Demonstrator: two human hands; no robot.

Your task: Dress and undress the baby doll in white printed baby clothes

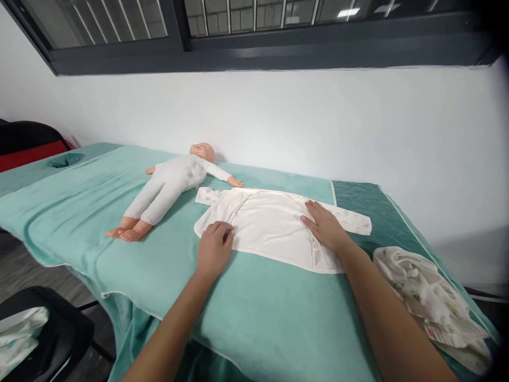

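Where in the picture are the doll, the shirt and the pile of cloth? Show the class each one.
Doll (175, 176): head view, on its clothed belly.
Shirt (272, 223): head view, on its plain white middle.
Pile of cloth (427, 302): head view, on its crumpled top.

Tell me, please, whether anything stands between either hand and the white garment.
Nothing visible does: the left hand is at the near edge of the white garment, and the right hand rests on its right part. The doll and the cloth pile lie off to the sides.
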